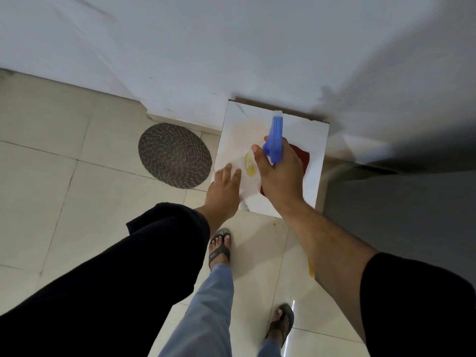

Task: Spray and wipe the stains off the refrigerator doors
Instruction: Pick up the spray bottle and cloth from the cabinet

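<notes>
A spray bottle with a blue trigger head (275, 135) and a clear body with a yellow label (248, 163) stands on a small white stand (306, 127). My right hand (280, 173) grips the bottle at its neck, below the trigger. My left hand (223, 188) touches the clear body from the left with its fingers laid on it. A red cloth (304, 156) lies on the stand, partly hidden under my right hand. The grey refrigerator (401, 222) rises at the right.
A round dark woven mat (175, 155) lies on the tiled floor left of the stand, by the white wall (180, 47). My sandalled feet (219, 247) stand just before the stand. Small orange spots mark the floor tile (274, 224).
</notes>
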